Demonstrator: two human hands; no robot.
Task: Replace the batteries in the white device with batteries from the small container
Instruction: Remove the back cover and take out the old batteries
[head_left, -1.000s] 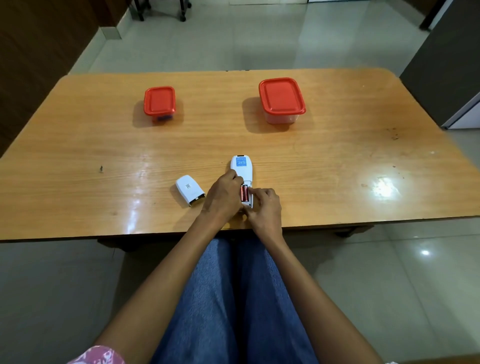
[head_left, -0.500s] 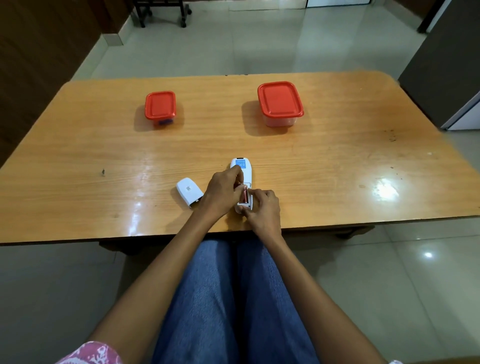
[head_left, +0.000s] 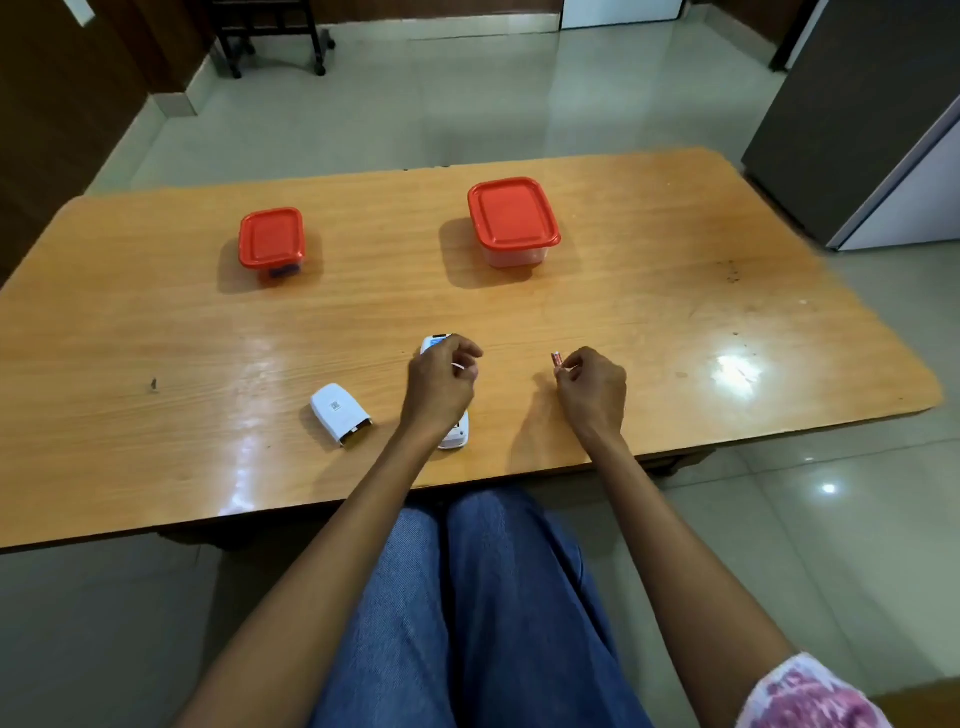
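Head view: the right hand (head_left: 592, 387) pinches a small red battery (head_left: 556, 359) in its fingers above the table (head_left: 675, 322). The left hand (head_left: 439, 387), fingers loosely curled and holding nothing visible, hovers over the white device (head_left: 460, 434). Its detached cover (head_left: 340, 413) lies just beside it; the small container (head_left: 271, 244) sits closed, far left.

On the bench (head_left: 675, 332) in front of me, the small container (head_left: 271, 240) sits far left and the bigger container (head_left: 513, 218) far right, well apart. Nearer me, the device (head_left: 459, 435) lies under my left hand (head_left: 439, 384). Its cover (head_left: 340, 413) lies just left of it. My right hand (head_left: 592, 387) is to the right, pinching 1 battery (head_left: 556, 359).
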